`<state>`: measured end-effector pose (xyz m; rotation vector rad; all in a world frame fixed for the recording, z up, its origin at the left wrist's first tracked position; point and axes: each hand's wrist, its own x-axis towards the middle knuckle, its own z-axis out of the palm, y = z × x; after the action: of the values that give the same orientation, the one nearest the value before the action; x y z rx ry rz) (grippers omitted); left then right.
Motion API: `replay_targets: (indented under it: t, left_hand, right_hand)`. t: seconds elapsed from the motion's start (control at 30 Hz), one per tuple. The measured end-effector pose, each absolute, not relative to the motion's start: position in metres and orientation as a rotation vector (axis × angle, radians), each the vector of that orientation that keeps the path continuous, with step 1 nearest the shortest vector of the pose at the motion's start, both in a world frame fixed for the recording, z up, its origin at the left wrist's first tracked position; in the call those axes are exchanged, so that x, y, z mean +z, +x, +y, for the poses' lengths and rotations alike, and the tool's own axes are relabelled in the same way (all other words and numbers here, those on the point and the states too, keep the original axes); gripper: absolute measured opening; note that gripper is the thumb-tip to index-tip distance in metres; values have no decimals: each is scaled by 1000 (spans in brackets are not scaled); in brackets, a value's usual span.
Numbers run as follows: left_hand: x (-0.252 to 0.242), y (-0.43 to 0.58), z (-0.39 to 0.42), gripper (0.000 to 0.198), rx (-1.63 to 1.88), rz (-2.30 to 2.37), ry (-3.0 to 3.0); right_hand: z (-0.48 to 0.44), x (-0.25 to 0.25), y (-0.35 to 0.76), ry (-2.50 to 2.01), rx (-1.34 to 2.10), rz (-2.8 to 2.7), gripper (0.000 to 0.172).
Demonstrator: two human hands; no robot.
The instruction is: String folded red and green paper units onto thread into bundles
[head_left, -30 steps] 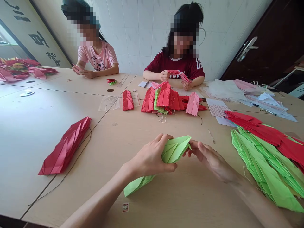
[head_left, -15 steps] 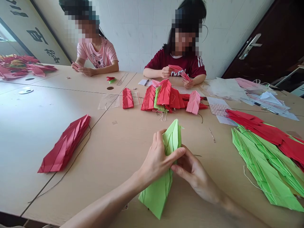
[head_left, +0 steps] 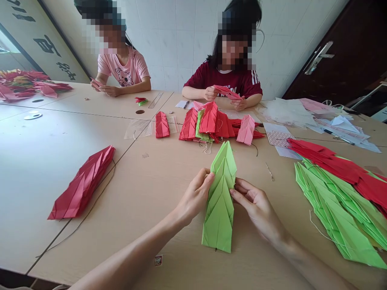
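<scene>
Light-green paper is what you've got there: a long strip of overlapping pointed folds (head_left: 220, 209), held up over the near middle of the pale wood bench (head_left: 145, 193), narrow end away from you. Your left hand (head_left: 196, 197) pinches its left edge, thumb in front, fingers curled; your right hand (head_left: 256, 205) has the right edge between thumb and fingertips. Can't tell if the bottom end touches the bench.

Where I'd worry: squeeze those edges too hard and you could crush the folds, or tug the sides apart and the layers might slip out of line. There's also a tiny dark bit (head_left: 215, 249) at the bottom edge, maybe thread, that could snag.

Off to your left lies a crimson folded-paper bundle (head_left: 81, 183) with a long dark thread (head_left: 90, 214) trailing toward you, so a sweeping forearm could drag it. A fanned light-green paper stack (head_left: 335, 217) and a flat bright-red paper stack (head_left: 341, 165) hem in your right. The thin silvery needle-like piece (head_left: 270, 173) lies near your right hand, so mind your fingers. A heap of red, green and pink folded paper (head_left: 208, 121) blocks straight ahead; beyond sit a person in a pink T-shirt (head_left: 125, 72) and another in dark red (head_left: 229, 82), both holding paper.
</scene>
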<state>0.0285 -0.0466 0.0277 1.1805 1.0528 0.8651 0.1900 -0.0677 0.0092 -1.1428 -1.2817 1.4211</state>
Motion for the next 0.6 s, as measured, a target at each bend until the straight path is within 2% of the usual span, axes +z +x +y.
replay_targets:
  t: [0.17, 0.4, 0.6]
  left_hand:
    - [25, 30, -46, 29, 914, 1142, 1223]
    - [24, 34, -51, 33, 1048, 1236, 1167]
    - [14, 39, -49, 33, 1103, 1210, 1141]
  right_hand:
    - [-70, 9, 190, -1162, 1368, -1389, 32]
    - [-74, 7, 189, -1265, 1244, -1519, 33]
    - [-74, 8, 187, -1227, 1346, -1543, 34]
